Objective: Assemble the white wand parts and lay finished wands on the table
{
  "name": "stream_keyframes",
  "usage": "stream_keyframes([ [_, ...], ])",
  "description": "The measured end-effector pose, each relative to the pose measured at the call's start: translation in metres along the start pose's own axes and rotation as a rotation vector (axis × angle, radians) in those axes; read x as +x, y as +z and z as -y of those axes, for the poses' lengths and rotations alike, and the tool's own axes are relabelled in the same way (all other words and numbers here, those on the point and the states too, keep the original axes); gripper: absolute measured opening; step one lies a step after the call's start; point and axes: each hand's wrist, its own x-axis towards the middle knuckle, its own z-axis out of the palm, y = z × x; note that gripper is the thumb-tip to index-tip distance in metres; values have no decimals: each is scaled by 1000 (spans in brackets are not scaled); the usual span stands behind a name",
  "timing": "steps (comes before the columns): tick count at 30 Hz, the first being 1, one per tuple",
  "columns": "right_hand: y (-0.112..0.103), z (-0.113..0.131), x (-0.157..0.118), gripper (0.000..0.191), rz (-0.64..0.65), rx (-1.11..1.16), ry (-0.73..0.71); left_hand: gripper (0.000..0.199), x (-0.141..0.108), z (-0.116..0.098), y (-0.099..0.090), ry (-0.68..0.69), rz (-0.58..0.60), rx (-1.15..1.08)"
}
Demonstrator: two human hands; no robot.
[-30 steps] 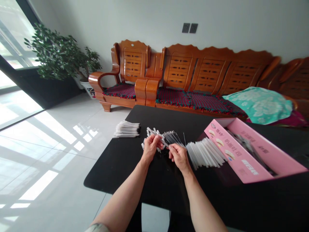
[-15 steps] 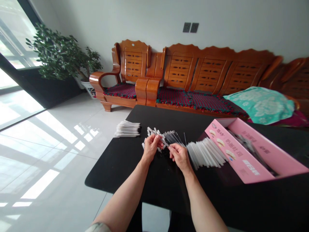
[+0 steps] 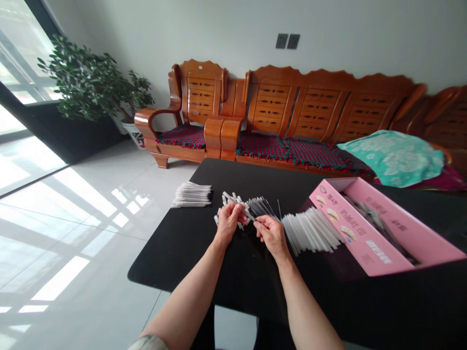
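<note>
At the centre of a black tabletop (image 3: 175, 255), the left hand (image 3: 229, 223) and right hand (image 3: 272, 237) hold what seems to be a thin white stick (image 3: 247, 214), the fingers (image 3: 263, 224) of both closed on it. White pieces (image 3: 229, 198) lie piled just behind, dark-tipped rods (image 3: 260, 208) beside them, clear tubes (image 3: 310, 231) and a pink carton (image 3: 359, 226) to the right.

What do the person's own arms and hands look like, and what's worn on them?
The left hand and right hand are bare, gloveless, with no watch showing. The forearms are bare too; only a pale patterned sleeve edge shows, low on the left arm.
</note>
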Motion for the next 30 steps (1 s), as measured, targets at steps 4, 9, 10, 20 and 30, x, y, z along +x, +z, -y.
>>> stream_keyframes([
  [4, 0, 2, -1, 35, 49, -24, -30, 40, 0, 0, 0, 0, -1, 7],
  [9, -1, 2, -1, 31, 34, -41, -32, 41, 1, 1, -1, -5, -2, 9],
  [10, -1, 1, -1, 30, 22, -29, -18, 42, 2, 1, -2, -1, -20, 0],
  [20, -4, -4, 0, 31, -7, 7, 3, 43, 6, 1, -7, 19, -113, -100],
  [30, -9, -10, 2, 32, -194, -130, -66, 44, 7, 0, -9, 37, -141, -111],
])
